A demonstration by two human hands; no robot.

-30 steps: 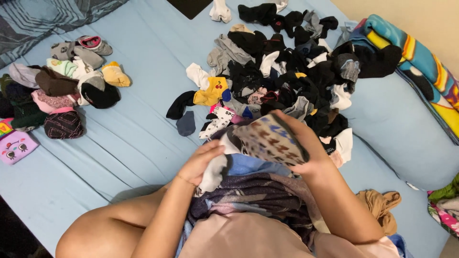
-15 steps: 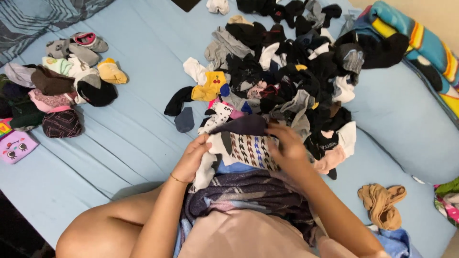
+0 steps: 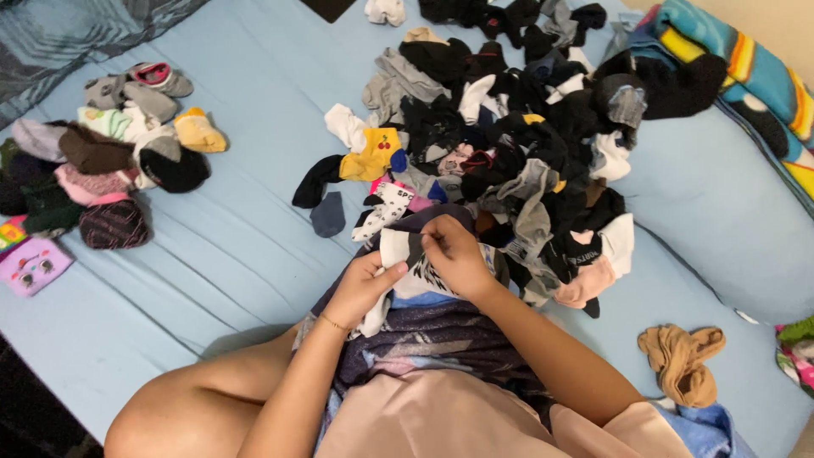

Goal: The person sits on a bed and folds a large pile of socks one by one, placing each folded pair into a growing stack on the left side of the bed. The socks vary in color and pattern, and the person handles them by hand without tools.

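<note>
The patterned sock is in both my hands, right over my lap. My left hand pinches its white end from below, and my right hand grips the top edge with fingers curled tight. So the sock sits between my two hands, touching both. I think it is soft and light and floppy. It would bend any way I pull it, and it will not break. The best place to hold it looks like the open cuff edge, where my fingers are now.

Just past my hands is the big pile of socks on the blue bed. Most are black, grey and white. A yellow sock with cherries lies near the front of the pile. Far to my left are rolled-up sock balls. A tan bundle lies alone to my right, well apart. A striped blanket is by the wall.
</note>
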